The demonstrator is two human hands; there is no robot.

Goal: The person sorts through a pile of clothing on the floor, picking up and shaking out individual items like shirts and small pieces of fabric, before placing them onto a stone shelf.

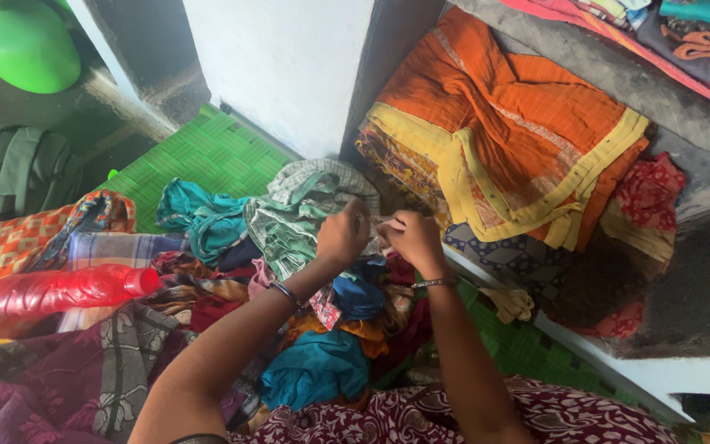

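Cloth [374, 224], a small pale piece, sits between both hands above the middle of the heap [289, 288] of mixed clothes. Left hand [343, 234] is curled, fingers pressed together and pinching the cloth's left edge. Right hand [412, 238] is also curled, pinching the right edge; both wrists wear thin bangles. A striped green-white garment [306, 205] lies just behind the hands. Far right, a folded orange fabric [511, 123] with yellow border rests on a ledge. A red bottle [67, 288] lies at left, on the clothes. A green mat [207, 156] shows beneath.
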